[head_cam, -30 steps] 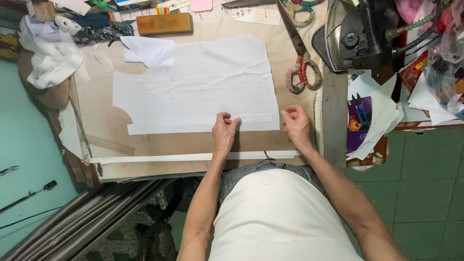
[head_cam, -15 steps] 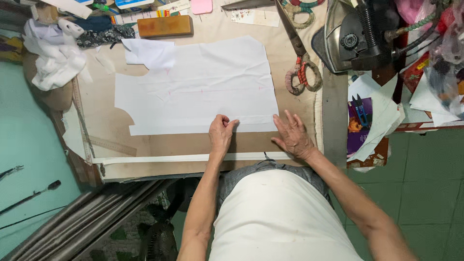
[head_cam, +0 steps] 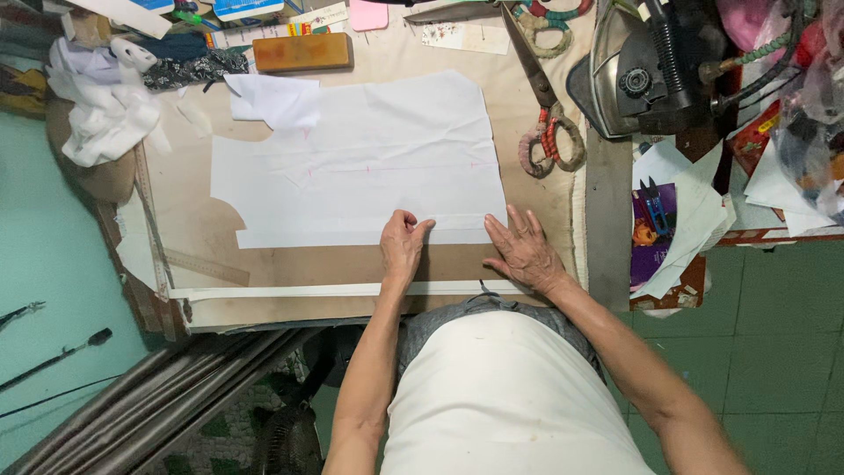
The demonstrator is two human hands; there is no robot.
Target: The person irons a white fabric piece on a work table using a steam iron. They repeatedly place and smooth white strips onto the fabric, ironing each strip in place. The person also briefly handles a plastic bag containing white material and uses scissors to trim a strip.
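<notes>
White cloth piece [head_cam: 369,167] with thin pink lines, on a brown table [head_cam: 290,264]. Red and tan wrapped handles on the big scissors [head_cam: 547,132]. Orange-brown block [head_cam: 302,51]. Black and silver iron [head_cam: 646,75]. Small pink card [head_cam: 368,14]. White rags [head_cam: 101,105] in a heap. Dark flowery cloth [head_cam: 189,69]. Small black snips [head_cam: 651,204] on a purple booklet [head_cam: 649,251]. Green floor tiles [head_cam: 774,352].

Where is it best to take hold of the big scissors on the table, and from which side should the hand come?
Take the scissors by the wrapped handle loops, coming from the near table edge. The loops point toward the person; the blades point away, toward the far edge.
</notes>
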